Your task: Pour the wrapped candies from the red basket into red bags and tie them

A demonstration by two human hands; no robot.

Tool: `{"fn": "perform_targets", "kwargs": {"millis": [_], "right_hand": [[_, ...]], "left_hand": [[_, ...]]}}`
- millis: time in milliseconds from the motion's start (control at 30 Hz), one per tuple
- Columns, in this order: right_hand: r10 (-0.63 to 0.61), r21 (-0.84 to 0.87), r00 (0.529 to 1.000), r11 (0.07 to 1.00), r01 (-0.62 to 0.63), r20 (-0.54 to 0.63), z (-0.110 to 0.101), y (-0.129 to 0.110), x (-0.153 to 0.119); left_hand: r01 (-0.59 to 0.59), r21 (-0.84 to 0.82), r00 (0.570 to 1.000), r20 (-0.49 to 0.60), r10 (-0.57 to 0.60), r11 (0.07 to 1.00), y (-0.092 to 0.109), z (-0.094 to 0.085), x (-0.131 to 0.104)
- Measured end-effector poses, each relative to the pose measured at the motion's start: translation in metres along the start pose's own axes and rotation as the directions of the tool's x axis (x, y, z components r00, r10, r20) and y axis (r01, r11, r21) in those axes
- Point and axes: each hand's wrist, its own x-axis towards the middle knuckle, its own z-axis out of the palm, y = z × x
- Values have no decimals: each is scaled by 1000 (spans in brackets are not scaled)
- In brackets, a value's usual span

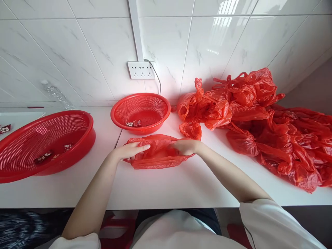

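I can't read the print on the packets [137, 123]. My left hand [131, 150] seems to grasp the red bag [158, 164] at its left end; my right hand [186, 147] dips inside, hold hidden.

Right hand [186, 147] partly hidden in the red bag [158, 164] — large basket [84, 147] cut off at left, bag pile [287, 141] at right

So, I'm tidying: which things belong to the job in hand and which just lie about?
Likely part of it:
open red plastic bag, touched by left hand and right hand
smaller red colander with small packets
larger red colander
heaped red plastic bags

Probably just lying about:
clear plastic bottle
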Motion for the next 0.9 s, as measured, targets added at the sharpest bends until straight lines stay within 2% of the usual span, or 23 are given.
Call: {"fn": "perform_targets", "kwargs": {"millis": [33, 67, 100, 133, 167, 200, 267, 300, 333, 400, 433, 500, 533, 567, 600, 633, 667, 733, 800, 833, 900], "right_hand": [[-62, 116, 998, 991, 62, -3, -7, -1, 7], [-101, 276, 993, 955, 113, -55, -15, -1, 15], [-76, 447, 984, 883, 143, -164, -22, -1, 24], [33, 583, 960, 800, 140, -277, -29, 1, 35], [198, 674, 915, 731, 101, -352, -35, 4, 47], [373, 729, 847, 684, 24, -378, -39, 9, 60], [612, 806, 723, 577, -130, -322, -43, 20, 84], [665, 840, 695, 518, -164, -274, -42, 26, 95], [683, 873, 693, 460, -162, -231, -40, 30, 104], [665, 922, 720, 374, -96, -195, -33, 36, 118], [649, 934, 734, 354, -55, -202, -30, 36, 122], [619, 947, 752, 321, 20, -226, -24, 35, 127], [610, 951, 757, 304, 53, -237, -22, 33, 128], [604, 954, 757, 290, 81, -248, -20, 31, 127], [601, 954, 756, 280, 104, -259, -20, 29, 126], [600, 953, 752, 275, 126, -272, -19, 28, 125], [599, 951, 747, 274, 146, -287, -20, 26, 122], [599, 942, 733, 281, 185, -323, -23, 23, 114], [599, 932, 718, 291, 216, -354, -29, 22, 102], [599, 927, 711, 297, 229, -368, -32, 22, 94], [588, 916, 704, 303, 263, -397, -39, 22, 78]], "left_hand": [[15, -58, 1000, -12, -15, 998, -2, 0, 1], [33, -98, 999, -32, -36, 995, -4, 1, 2], [51, -119, 997, -53, -57, 992, -4, 2, 3], [59, -116, 996, -66, -67, 991, -5, 5, 2], [44, -91, 996, -78, -51, 995, -5, 7, 0], [4, -45, 995, -102, -9, 999, -4, 10, -4], [-115, 91, 972, -195, 131, 989, -3, 16, -17], [-176, 164, 946, -245, 212, 971, -1, 19, -25], [-231, 230, 913, -284, 292, 945, 0, 22, -34], [-348, 326, 828, -332, 451, 879, 3, 27, -50], [-412, 372, 763, -357, 538, 832, 4, 29, -56], [-480, 498, 574, -444, 688, 722, 2, 29, -62], [-459, 564, 480, -493, 726, 687, -1, 28, -61], [-412, 611, 413, -537, 736, 676, -7, 26, -59], [-360, 629, 387, -571, 724, 689, -13, 25, -55], [-316, 621, 404, -596, 694, 717, -21, 23, -50], [-287, 591, 451, -611, 651, 754, -29, 22, -46], [-272, 492, 579, -603, 549, 827, -43, 22, -37], [-292, 385, 680, -560, 473, 875, -51, 24, -30], [-313, 338, 709, -538, 455, 887, -53, 25, -28], [-361, 255, 740, -507, 442, 897, -52, 27, -22]]}}
